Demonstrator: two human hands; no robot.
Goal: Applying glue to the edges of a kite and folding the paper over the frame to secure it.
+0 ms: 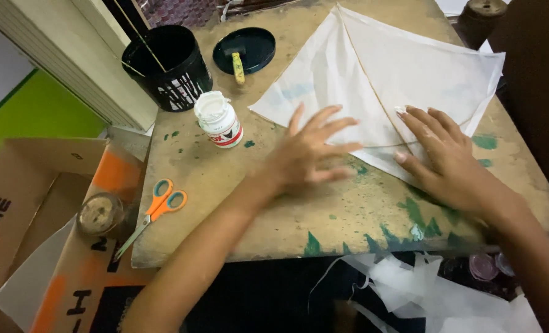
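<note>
While both hands lie flat, grip released, pressing white paper kite [385, 80] w/ left hand [308, 151] & right hand [444, 154] onto surface [237, 203]; prob. smoothing step, needs even pressure nxt.

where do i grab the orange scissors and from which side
Take the orange scissors by their looped handles, coming from above and the table's left side. They lie flat near that edge, handles toward the middle, blades pointing down-left past the edge. Neither the left hand nor the right hand blocks them.
</note>
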